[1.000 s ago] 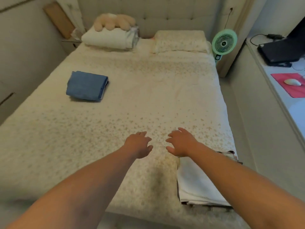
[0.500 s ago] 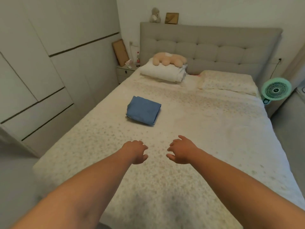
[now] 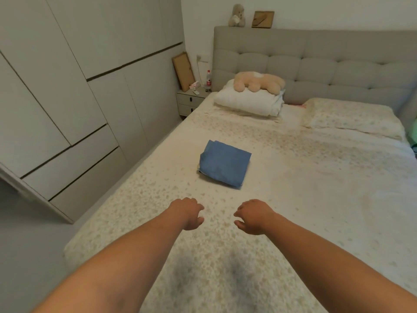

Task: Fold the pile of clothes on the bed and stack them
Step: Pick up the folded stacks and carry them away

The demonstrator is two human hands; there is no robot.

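Bed (image 3: pixel 316 188), floral cream cover, serves as landmark. Folded blue garment (image 3: pixel 224 166): lies on the bed's left-centre, toward the wardrobe (image 3: pixel 67 98) side, a tidy rectangle with layered edges showing at its near-left corner, slightly askew to the bed's length. Left hand (image 3: pixel 188 213) and right hand (image 3: pixel 252 216): both hover over the bed nearer its foot, short of the garment, each grip loosely curled and holding nothing. Step in hand, by judgement: between garments, one piece folded. No unfolded pile is visible; the next move likely calls for fetching another piece and laying it flat.
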